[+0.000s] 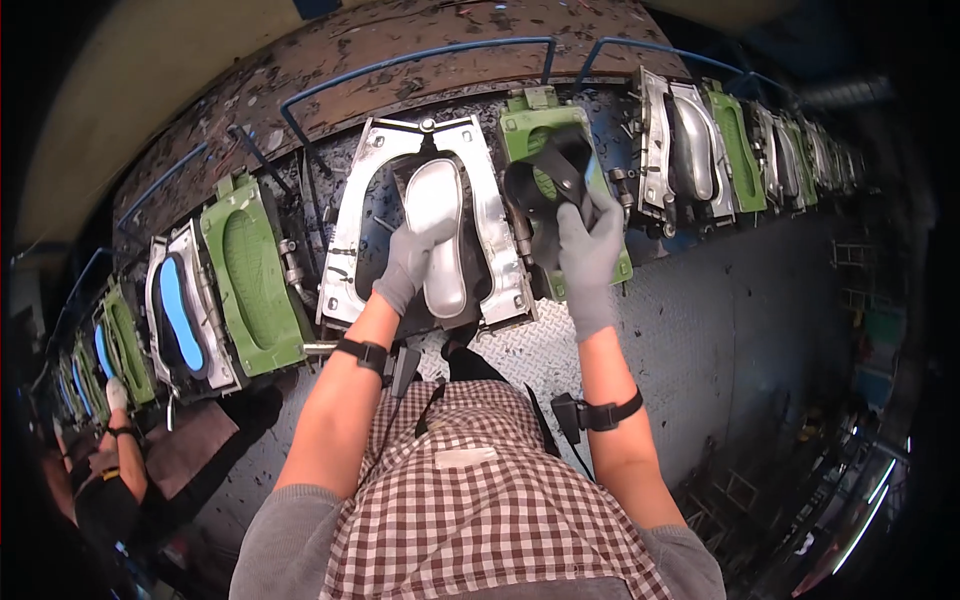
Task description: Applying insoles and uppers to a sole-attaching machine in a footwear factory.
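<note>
My left hand (pixel 408 266), in a grey glove, is closed at the left edge of a shiny silver foot-shaped last (pixel 435 190). Around the last lies an open silver metal mould frame (pixel 352 220), its two halves spread apart. My right hand (pixel 588 248), gloved too, grips a black sandal (pixel 548 180) with wide straps, thumb and fingers closed on it. The sandal is held above a green mould plate (pixel 530 122) and hides much of it. A bit of blue shows at the sandal's right side; I cannot tell what it belongs to.
More moulds line both sides: a green plate (pixel 250 270) and a blue insole (pixel 180 310) to the left, silver lasts (pixel 692 150) to the right. A blue rail (pixel 420 55) runs behind. At far left a co-worker's gloved hand (pixel 117 393) reaches toward the moulds.
</note>
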